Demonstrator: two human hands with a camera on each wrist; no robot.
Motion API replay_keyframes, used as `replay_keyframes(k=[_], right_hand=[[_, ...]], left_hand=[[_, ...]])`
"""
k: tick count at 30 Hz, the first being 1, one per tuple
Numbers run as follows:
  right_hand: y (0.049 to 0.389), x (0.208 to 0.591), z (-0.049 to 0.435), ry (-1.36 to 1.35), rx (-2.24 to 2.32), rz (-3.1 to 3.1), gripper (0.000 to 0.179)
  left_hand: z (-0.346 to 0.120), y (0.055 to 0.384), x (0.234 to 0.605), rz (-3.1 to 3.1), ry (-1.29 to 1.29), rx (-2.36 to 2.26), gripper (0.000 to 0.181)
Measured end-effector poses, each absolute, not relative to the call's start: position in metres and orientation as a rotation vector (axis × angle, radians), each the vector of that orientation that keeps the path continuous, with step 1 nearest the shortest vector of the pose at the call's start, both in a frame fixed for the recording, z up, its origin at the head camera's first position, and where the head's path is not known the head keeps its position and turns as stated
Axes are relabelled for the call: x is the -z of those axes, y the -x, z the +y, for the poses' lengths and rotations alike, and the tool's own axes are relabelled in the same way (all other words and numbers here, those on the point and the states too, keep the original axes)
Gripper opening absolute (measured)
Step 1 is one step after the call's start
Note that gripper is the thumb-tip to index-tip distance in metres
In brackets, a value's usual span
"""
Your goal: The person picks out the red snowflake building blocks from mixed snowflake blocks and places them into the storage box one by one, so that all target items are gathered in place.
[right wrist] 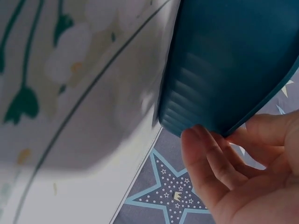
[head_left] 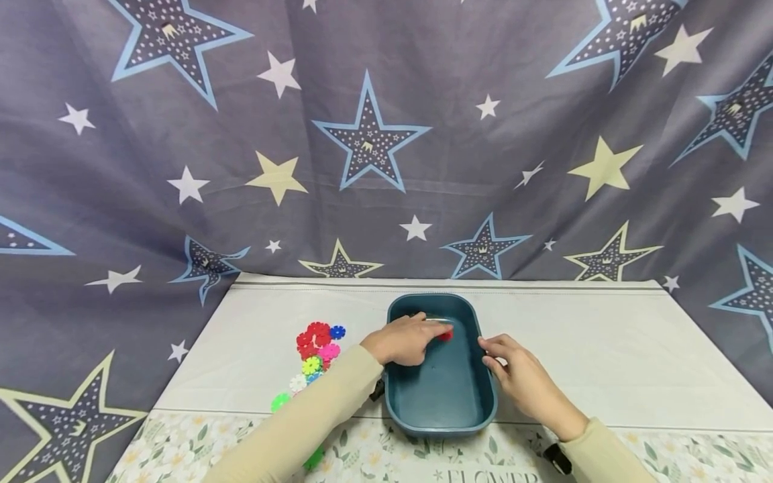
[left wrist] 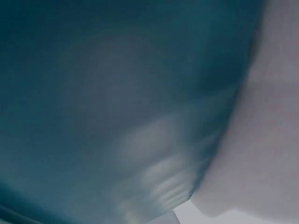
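Observation:
A deep teal plastic bin [head_left: 443, 409] with rounded corners stands on the table in the head view. My left hand [head_left: 406, 341] reaches over its left side, index finger stretched out. At that fingertip, inside the bin, is a small red flower-shaped disc [head_left: 445, 335]; the thumb is hidden beneath the hand. My right hand [head_left: 519, 376] grips the bin's right rim. In the right wrist view, the right hand's fingers [right wrist: 205, 154] lie against the outer wall, with the thumb at the rim. The left wrist view shows only the bin's ribbed wall [left wrist: 117, 116], close and blurred.
Left of the bin lies a loose cluster of flower-shaped discs [head_left: 313, 365] in red, pink, blue, yellow, white and green, partly behind the left forearm. A green disc [head_left: 314, 459] lies near the front. A star-patterned curtain [head_left: 386, 215] hangs behind the white table [head_left: 574, 349].

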State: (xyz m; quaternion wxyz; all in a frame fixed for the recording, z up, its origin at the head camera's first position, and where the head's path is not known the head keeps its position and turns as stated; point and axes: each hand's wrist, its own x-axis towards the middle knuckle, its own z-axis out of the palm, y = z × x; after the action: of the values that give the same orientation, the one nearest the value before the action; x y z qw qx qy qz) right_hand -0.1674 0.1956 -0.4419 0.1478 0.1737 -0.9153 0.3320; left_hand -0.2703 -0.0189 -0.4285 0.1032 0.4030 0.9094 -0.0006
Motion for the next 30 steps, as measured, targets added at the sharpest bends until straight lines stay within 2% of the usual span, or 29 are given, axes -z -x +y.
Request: replay_keyframes(k=[7,22,30], right_hand=[[0.169,0.440,0.202,-0.511,-1.014,-2.648,0.032],[0.166,0.445,0.196,-0.408,-1.055,-2.690,0.033],[0.164,0.443,0.197,-0.359,-1.037,-2.713,0.033]], left_hand=[[-0.017,0.269,0.422,2.639,-0.975,-0.058,0.068],[-0.023,0.273,0.429,2.647,-1.044,-0.292,0.065],[-0.047,0.264,0.409,2.664,-1.202,-0.533,0.057]])
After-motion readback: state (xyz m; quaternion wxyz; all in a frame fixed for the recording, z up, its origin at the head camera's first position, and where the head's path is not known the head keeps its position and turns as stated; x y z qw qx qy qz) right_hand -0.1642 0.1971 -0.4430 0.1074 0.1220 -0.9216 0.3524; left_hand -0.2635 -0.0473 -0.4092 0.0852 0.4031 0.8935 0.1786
